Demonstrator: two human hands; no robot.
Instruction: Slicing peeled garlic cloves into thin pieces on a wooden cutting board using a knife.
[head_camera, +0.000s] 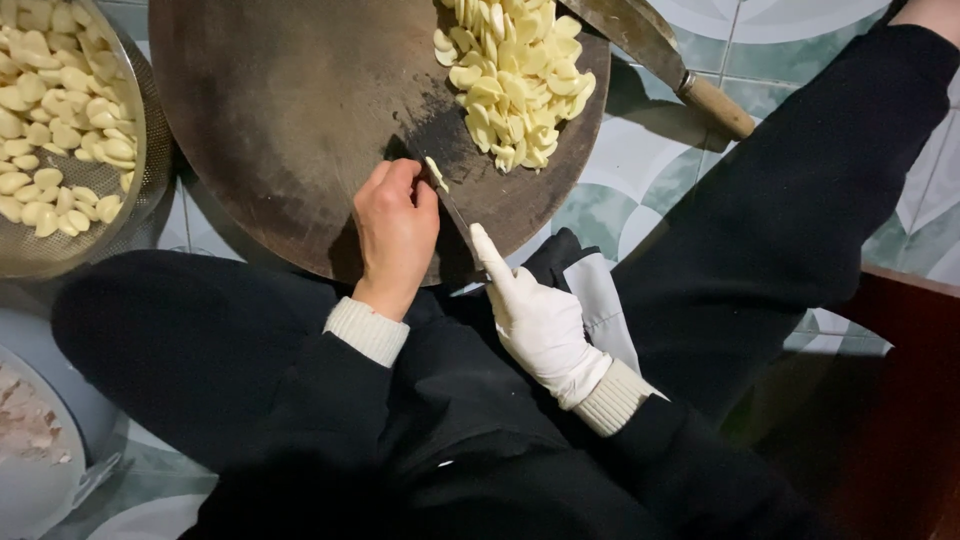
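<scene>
Bare left hand (396, 232) pinches 1 pale peeled garlic clove (436, 173) against round dark wooden chopping board (290, 110), fingers curled shut on it. White-gloved right hand (535, 318) closed round small dark-bladed knife (458, 215), index finger laid along spine, blade at clove. Heap of cut garlic pieces (515, 75) on board's far side: sizeable share looks done. Metal colander (150, 150) at left holds many whole cloves (55, 110): plenty left, judging by this. Wooden-handled cleaver (660, 55) lies idle.

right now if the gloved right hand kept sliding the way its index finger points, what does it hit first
Most likely the garlic clove pinned by the bare left hand. The right hand points up-left along the knife blade, which meets that clove on the round cutting board. Depth is hard to judge.
</scene>
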